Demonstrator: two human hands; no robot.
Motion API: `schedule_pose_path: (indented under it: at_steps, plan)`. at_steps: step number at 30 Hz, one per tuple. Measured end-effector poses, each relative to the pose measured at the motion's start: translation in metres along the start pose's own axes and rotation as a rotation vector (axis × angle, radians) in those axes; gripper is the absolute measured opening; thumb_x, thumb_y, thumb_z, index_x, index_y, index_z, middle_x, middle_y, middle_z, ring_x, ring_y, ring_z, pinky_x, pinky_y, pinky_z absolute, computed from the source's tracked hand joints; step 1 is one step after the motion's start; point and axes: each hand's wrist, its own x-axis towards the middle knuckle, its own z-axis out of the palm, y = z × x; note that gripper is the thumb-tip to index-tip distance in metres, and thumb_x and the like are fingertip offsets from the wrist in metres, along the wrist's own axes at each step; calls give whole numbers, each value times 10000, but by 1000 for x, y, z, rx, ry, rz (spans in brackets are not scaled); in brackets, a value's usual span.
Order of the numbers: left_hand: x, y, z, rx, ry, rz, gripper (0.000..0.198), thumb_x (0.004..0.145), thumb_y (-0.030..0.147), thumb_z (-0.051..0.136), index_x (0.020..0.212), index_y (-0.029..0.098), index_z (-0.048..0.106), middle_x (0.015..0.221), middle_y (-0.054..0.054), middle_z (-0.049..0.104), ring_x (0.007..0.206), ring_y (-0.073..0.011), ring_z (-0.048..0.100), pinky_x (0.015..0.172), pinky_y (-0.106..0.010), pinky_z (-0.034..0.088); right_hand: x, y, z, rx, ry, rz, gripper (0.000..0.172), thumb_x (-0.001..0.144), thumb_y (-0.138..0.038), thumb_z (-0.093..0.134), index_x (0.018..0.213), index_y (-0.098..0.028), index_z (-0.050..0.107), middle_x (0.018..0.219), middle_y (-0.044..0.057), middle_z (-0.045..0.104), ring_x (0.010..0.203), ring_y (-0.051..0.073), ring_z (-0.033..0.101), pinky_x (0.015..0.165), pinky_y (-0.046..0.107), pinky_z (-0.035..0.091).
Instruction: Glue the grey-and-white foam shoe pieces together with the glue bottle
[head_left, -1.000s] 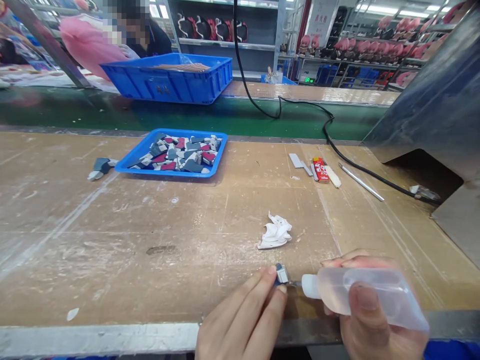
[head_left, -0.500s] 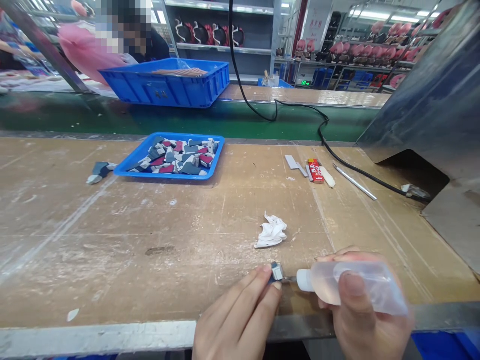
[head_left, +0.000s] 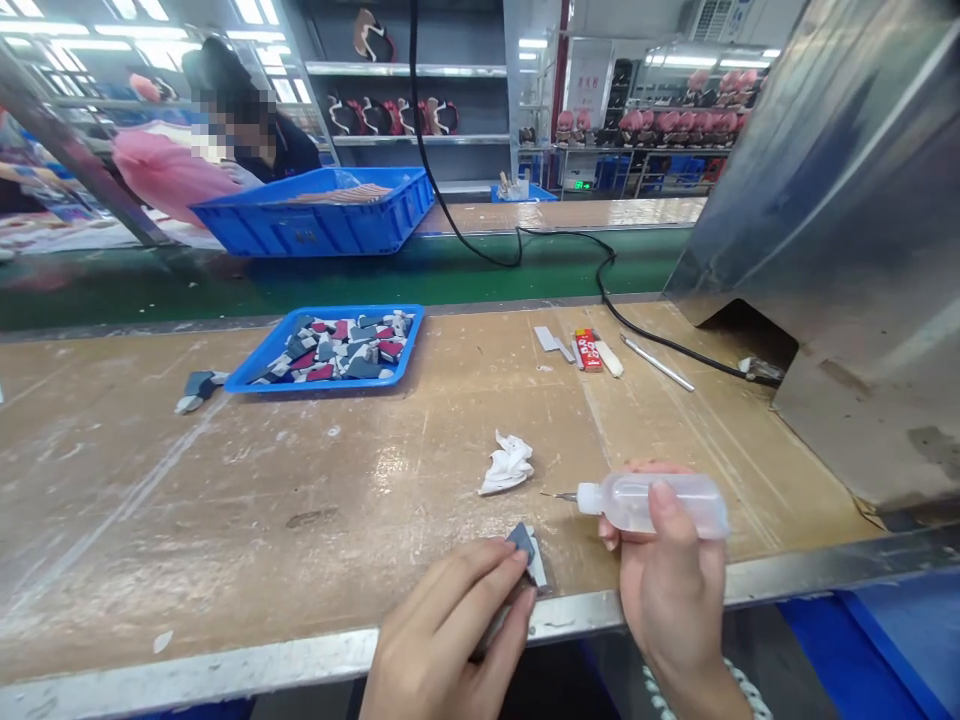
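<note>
My left hand [head_left: 457,630] pinches a small grey and white part [head_left: 527,550] at the near edge of the worn brown bench [head_left: 225,500]. My right hand [head_left: 667,590] is wrapped round a clear squeeze bottle [head_left: 649,503] with a thin needle tip pointing left. The tip hangs a little above and to the right of the part, apart from it. A crumpled white wipe [head_left: 508,464] lies just beyond both hands.
A shallow blue tray [head_left: 259,368] holds several grey, red and white parts; one loose part [head_left: 198,388] lies to its left. A red tube [head_left: 587,350], white strips and a metal rod [head_left: 658,362] lie at the back right beside a black cable [head_left: 637,325]. A metal housing [head_left: 847,230] fills the right. A person stands behind a blue crate [head_left: 315,215] across the green belt.
The bottle's needle tip has come away from the small part and lifted. My left hand has drawn the part nearer the bench edge. The view has tilted up.
</note>
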Motion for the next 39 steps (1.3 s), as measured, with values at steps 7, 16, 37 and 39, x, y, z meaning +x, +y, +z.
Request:
schedule_pose_path:
  at_steps: [7,16,37,39]
  plan:
    - [27,-2,-7,88,-91,126,186,993,174,563,893,177,720,974,-50,792,913,-210,778,820,-313,674,-2,3,-8,6,-60,-60,262,807,-392,778,844,-182,626,699,-10,628,450,109,556,377,197,447]
    - [33,4,-12,229,-221,256,235,1038,153,468,1019,121,700,1012,-81,789,857,-196,781,725,-255,661,-3,4,-9,-102,-26,-73,306,811,-430,772,824,-172,609,617,-22,598,452,125,563,401,212,465]
    - [24,-1,2,-16,-116,-41,135,950,90,634,868,157,716,863,-46,758,795,-141,738,743,-206,578,-5,-12,-3,-237,-248,44,305,858,-430,750,787,-200,562,601,-59,584,494,91,553,488,204,459]
    - [23,-2,2,-22,-116,-69,125,952,103,640,870,158,717,868,-41,757,795,-136,735,738,-200,572,-4,-11,-4,-232,-271,33,306,859,-436,754,788,-203,569,597,-58,599,502,90,567,496,195,469]
